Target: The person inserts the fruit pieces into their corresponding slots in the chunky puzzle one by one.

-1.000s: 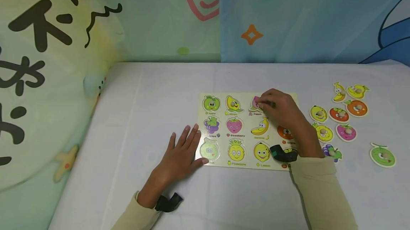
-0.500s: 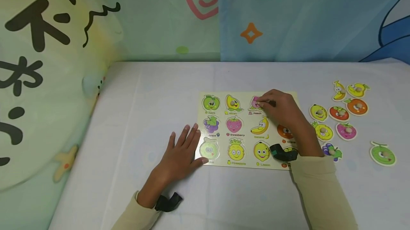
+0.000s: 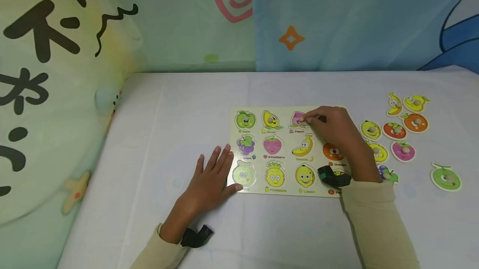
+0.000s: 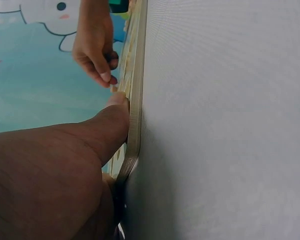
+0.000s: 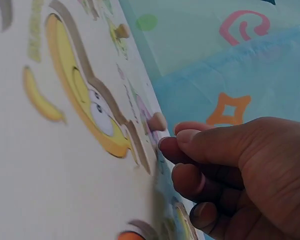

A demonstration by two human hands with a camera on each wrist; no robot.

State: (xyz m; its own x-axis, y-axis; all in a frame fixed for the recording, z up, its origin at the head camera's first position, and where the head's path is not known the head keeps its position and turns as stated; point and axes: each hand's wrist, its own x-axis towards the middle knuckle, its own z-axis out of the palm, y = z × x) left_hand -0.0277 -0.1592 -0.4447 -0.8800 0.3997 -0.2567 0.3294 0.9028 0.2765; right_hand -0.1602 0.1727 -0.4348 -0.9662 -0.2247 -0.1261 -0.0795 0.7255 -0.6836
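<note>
My left hand (image 3: 207,183) lies flat with fingers spread at the puzzle board's left edge, the thumb on its lower corner; the left wrist view shows that thumb (image 4: 112,117) against the board's edge. Over the upper right of the puzzle board (image 3: 288,136), my right hand (image 3: 333,125) has its fingers bent, thumb near forefinger. In the right wrist view a small gap parts these fingertips (image 5: 186,136) from the knob (image 5: 157,121) of the purple-pink peach piece (image 3: 298,118). The peach sits in its printed spot. Beside it is a knobbed yellow mango piece (image 3: 271,120).
Right of the board lie several loose knobbed fruit pieces, among them a banana (image 3: 394,104), an orange (image 3: 415,122), a tomato (image 3: 394,131) and grapes (image 3: 388,174). A green melon piece (image 3: 446,177) lies apart. The white tablecloth (image 3: 179,111) meets a printed curtain (image 3: 337,19) behind.
My right hand has drawn slightly right, off the peach piece's knob, and more of the peach shows. The left hand stays in place.
</note>
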